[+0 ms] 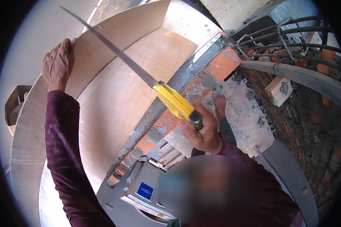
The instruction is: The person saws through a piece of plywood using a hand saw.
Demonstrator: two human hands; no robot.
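My right hand [204, 134] is closed round the yellow and black handle of a handsaw [172, 99]. Its long narrow blade points up and to the left, passing in front of a curved upright sheet of plywood [140, 23]. Whether the teeth touch the wood, I cannot tell. Further left, my left hand [60, 66] grips the top edge of that sheet, fingers bent over it, near the blade's far half. Inside the curve lies a flat plywood panel [117, 102], beside a low brick ledge [223, 64] smeared with mortar.
Bent steel bars [291, 47] stick out at the upper right, above a wooden block [279, 90] and a rough brick wall [303, 121]. A bare foot [219, 105] stands on the mortar-spattered floor. A grey plastic case [144, 181] is at the lower middle, a cardboard box [12, 108] far left.
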